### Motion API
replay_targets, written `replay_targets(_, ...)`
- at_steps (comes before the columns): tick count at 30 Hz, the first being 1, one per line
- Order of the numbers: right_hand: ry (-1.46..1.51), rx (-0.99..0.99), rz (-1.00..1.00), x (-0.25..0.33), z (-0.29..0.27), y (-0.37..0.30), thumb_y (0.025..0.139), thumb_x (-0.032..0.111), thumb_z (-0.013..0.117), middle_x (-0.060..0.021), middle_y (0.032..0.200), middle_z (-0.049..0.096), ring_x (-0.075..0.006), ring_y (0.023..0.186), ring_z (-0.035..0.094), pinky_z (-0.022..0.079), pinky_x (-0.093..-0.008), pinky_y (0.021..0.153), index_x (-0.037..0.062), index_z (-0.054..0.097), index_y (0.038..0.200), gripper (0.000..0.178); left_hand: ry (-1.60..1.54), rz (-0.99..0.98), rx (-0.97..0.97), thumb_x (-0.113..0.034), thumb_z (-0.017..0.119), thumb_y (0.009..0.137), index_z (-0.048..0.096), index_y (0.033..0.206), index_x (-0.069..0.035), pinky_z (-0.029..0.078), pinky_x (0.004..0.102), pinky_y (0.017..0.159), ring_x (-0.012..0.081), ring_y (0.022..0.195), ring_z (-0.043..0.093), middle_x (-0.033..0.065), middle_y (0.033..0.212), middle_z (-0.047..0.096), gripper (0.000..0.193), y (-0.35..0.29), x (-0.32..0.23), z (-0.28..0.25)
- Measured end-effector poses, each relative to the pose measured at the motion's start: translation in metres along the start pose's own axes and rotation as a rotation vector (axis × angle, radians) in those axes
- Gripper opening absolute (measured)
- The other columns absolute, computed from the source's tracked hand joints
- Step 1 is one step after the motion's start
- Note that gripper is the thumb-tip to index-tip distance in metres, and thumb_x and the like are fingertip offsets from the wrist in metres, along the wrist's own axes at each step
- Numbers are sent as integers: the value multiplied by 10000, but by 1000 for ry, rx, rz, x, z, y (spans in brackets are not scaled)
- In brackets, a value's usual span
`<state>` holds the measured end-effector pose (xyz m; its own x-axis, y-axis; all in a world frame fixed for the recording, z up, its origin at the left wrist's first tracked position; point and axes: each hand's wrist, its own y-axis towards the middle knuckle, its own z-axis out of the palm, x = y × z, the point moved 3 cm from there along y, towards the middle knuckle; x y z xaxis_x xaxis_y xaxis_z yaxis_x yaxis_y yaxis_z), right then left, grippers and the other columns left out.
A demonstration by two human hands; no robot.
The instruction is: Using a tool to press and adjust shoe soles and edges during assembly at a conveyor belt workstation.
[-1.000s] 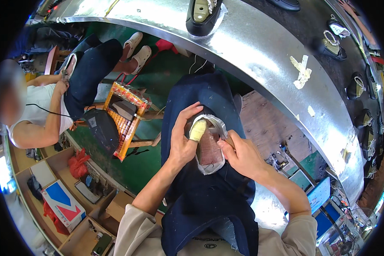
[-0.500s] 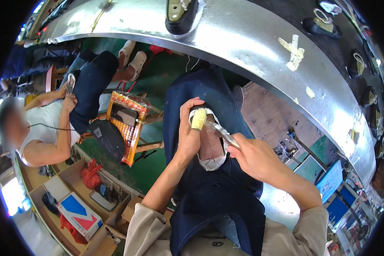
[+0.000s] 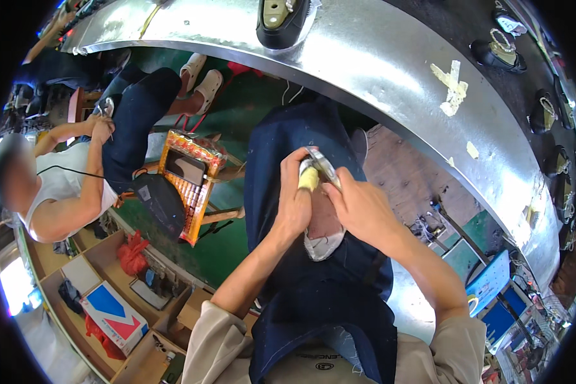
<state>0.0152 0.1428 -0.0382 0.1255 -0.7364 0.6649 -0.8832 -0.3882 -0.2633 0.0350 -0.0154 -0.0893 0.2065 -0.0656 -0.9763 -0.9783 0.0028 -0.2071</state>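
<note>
On my lap lies a shoe turned sole up, its brown underside showing inside a pale, rough-edged rim. My left hand is closed round one side of it, with a yellow wrapping on the thumb. My right hand grips a silver metal hand tool whose exact kind I cannot make out. It lies along the far end of the shoe, close to my left fingers. The hands hide much of the shoe's far end and sides. A dark blue apron covers my lap beneath it.
A metal-edged bench curves across the far side, with a black shoe on it and several more at right. To the left, a seated co-worker handles a shoe. A bamboo stool and a compartmented wooden box stand nearby.
My right hand has moved farther away and inward, bringing the tool up to the shoe's far end beside my left fingers. The shoe has tilted slightly.
</note>
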Motion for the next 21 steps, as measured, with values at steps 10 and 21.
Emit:
replay_targets(10,-458,320,-450,16,-40,-33,852,95,663,-194,868,686,-314,822,716,564,-434,685,8,591,935,140,273,-214,109,-140,750,928,386,1613,-160,530,345,948,217,1049,656,163,1450,554,776,-10,-20,-43)
replay_targets(21,-593,405,-444,40,-24,-54,839,117,662,-182,740,698,-298,699,734,574,-395,608,-12,625,919,156,369,-222,93,-189,702,971,459,1578,-200,454,330,1014,200,1109,564,96,1400,572,654,-19,-31,-27)
